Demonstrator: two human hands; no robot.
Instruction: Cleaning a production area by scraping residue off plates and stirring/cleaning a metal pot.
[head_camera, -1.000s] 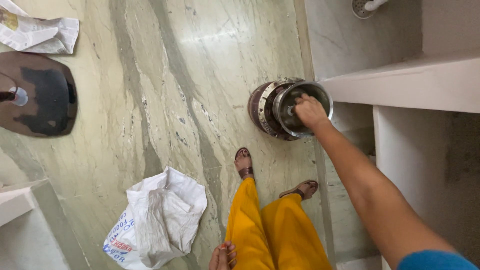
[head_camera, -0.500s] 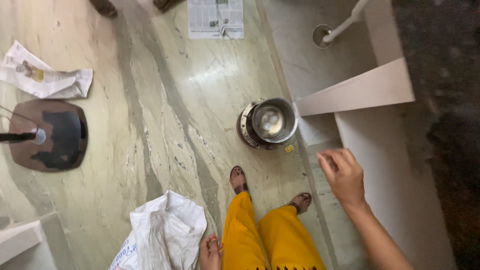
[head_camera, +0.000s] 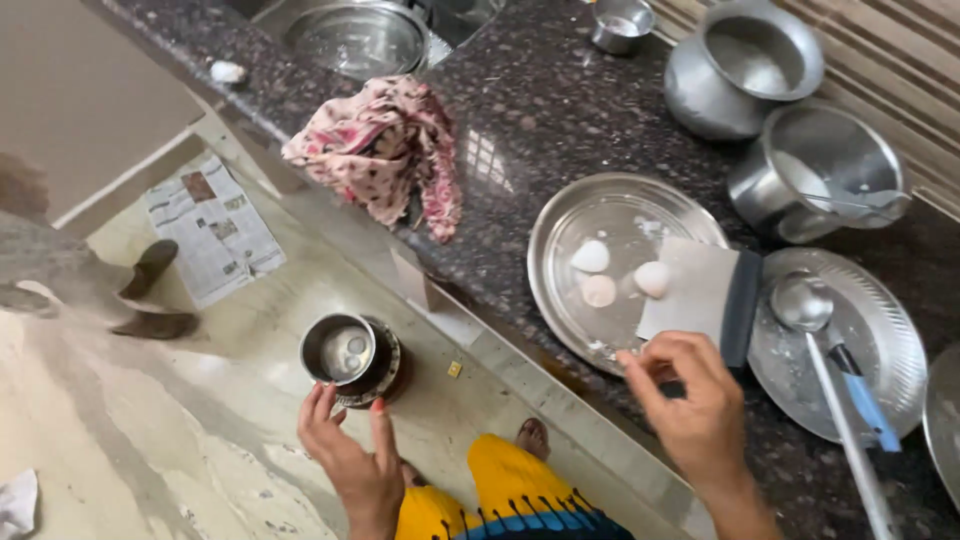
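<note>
Both hands empty (fingers spread) near plate.

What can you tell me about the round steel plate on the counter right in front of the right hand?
The round steel plate is shiny, shallow and rimmed, lying flat on the dark speckled counter near its front edge. Three small pale dough balls sit on it, with whitish smears around them. A flat scraper with a dark handle overlaps its right side. The right hand hovers at its near rim, fingertips pinched; contact is unclear.
</note>
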